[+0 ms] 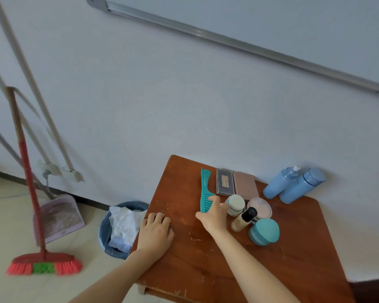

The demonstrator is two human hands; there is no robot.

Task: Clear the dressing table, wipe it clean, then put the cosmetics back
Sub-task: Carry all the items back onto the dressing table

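**Cleaning gear by the wall**

A red-handled broom with pink and green bristles [44, 266] stands on the pale tiled floor [7, 219], in front of a lilac plastic dustpan [61, 217]. Pale poles [43, 106] lean near white wall sockets [71, 172]. A round blue bin [113, 253] holds crumpled white material [122, 224]. A grey metal rail [239, 46] crosses the wall.

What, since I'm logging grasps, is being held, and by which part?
Nothing looks gripped. The right hand touches the toothed end of the teal comb with its fingers; the comb lies on the table. The left hand rests flat on it.
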